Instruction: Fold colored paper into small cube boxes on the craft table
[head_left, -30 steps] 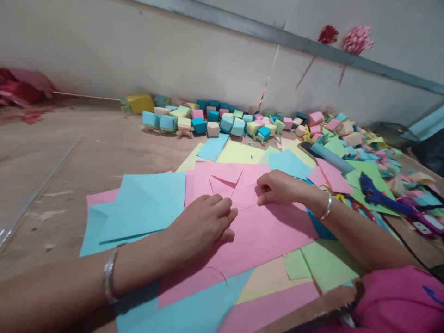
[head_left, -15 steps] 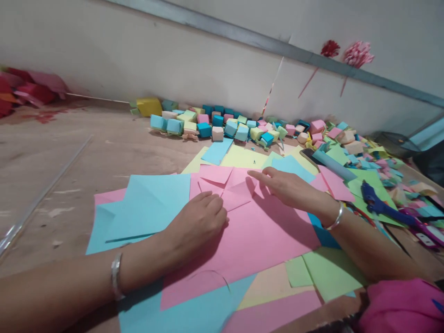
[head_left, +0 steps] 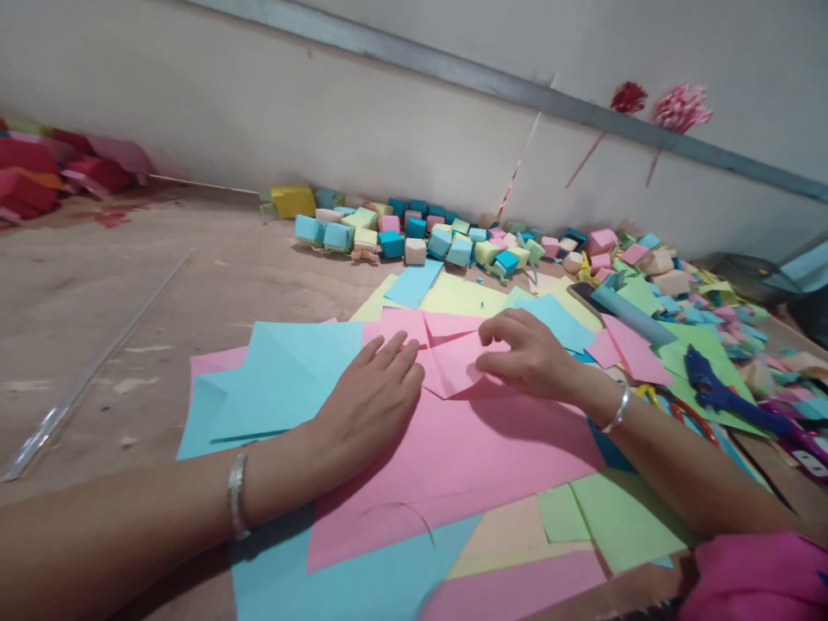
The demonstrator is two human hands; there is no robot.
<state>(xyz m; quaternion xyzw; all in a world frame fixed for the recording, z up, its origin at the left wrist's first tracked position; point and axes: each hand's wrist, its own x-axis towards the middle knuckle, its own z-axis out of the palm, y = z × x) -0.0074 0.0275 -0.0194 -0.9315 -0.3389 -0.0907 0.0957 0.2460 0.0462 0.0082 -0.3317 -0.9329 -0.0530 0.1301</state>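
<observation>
My left hand (head_left: 375, 401) lies flat with its fingers stretched out, pressing down on the left part of a folded pink paper square (head_left: 453, 366). My right hand (head_left: 527, 354) is curled over the square's right side, its fingertips pinching a raised pink flap. The square rests on a larger pink sheet (head_left: 466, 457) in the middle of the wooden board. A folded blue sheet (head_left: 285, 379) lies just left of my left hand. Both wrists wear silver bangles.
Several small paper cubes (head_left: 414, 237) line the wall at the back. A blue glue gun (head_left: 718, 388) and scissors (head_left: 679, 412) lie to the right among paper scraps. Green sheets (head_left: 621, 517) sit front right, a clear strip (head_left: 97, 362) left, red paper (head_left: 58, 168) far left.
My left hand has opened from curled to flat on the paper. My right hand reached out with straight fingers, then curled back and pinched a flap. The view drifted slightly left.
</observation>
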